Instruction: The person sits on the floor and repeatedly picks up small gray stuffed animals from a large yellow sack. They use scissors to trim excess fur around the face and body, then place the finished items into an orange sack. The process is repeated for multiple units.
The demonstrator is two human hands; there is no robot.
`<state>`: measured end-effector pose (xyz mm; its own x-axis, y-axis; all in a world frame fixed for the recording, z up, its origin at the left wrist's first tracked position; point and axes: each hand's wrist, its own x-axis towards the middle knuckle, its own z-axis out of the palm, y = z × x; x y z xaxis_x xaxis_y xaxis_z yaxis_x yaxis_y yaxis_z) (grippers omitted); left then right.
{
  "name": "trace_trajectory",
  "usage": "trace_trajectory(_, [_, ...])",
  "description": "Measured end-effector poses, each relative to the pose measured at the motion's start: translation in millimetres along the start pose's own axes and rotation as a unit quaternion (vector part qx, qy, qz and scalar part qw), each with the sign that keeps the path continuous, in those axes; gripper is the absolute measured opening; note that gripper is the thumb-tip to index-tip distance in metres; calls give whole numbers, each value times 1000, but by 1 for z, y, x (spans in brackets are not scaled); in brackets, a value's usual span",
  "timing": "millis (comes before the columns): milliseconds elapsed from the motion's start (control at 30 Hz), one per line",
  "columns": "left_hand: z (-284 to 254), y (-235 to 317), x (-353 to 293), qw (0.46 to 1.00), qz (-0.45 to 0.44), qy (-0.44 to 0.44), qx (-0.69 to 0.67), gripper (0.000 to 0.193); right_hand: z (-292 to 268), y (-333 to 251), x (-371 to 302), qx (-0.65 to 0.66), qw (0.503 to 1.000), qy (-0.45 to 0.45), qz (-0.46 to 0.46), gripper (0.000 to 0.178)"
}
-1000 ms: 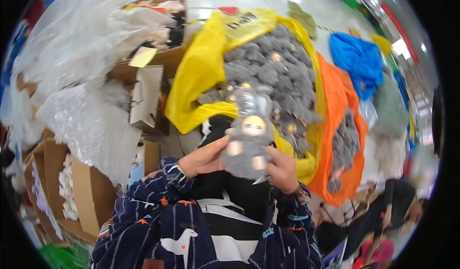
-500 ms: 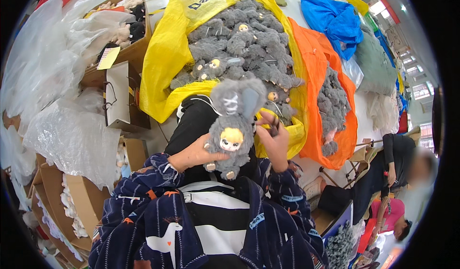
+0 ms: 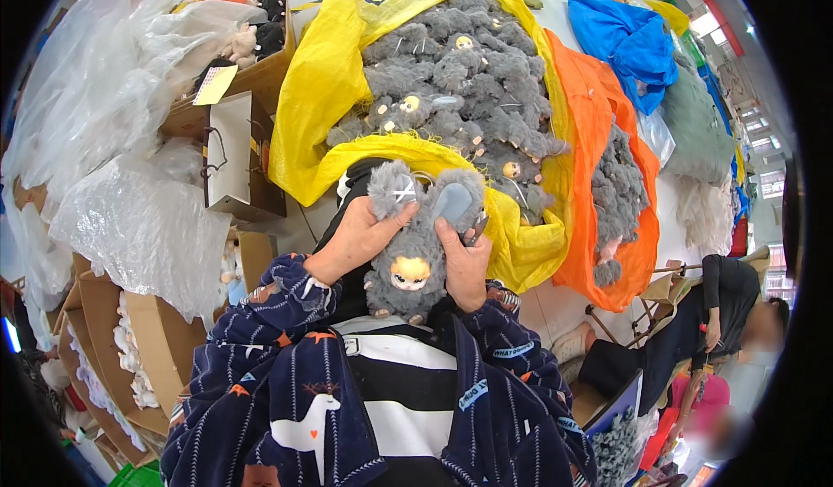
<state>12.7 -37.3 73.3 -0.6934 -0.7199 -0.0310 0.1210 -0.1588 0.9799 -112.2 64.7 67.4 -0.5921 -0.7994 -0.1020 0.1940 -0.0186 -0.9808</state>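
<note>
A grey plush toy with long ears, a yellow-fringed doll face and small feet sits upright on my lap. My left hand grips the ear marked with a white cross of thread or tape. The other ear has a smooth grey-blue inner side, and my right hand pinches it near its base. A small dark pointed tool, its kind unclear, sticks out from the fingers of that same hand. Beyond my knees, a yellow sack bulges with several similar grey plush toys.
To the right of the yellow sack stands an orange sack of grey plush, with a blue bag behind it. Cardboard boxes and clear plastic sheeting crowd the left. A seated person is at the far right.
The toy has been straightened and its ears spread apart. My left hand has moved from its body up to one ear; my right hand has come in onto the other.
</note>
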Motion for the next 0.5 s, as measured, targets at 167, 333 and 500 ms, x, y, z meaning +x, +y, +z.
trace_trajectory(167, [-3, 7, 4, 998, -20, -4, -55, 26, 1, -4, 1, -23, 1000, -9, -6, 24])
trace_trajectory(333, [-3, 1, 3, 995, -3, 1, -95, 32, 2, -5, 0, -31, 999, -20, -17, 24])
trace_trajectory(500, [-6, 0, 4, 957, -83, -28, -276, 35, 0, -3, 1, -41, 999, -22, -24, 24])
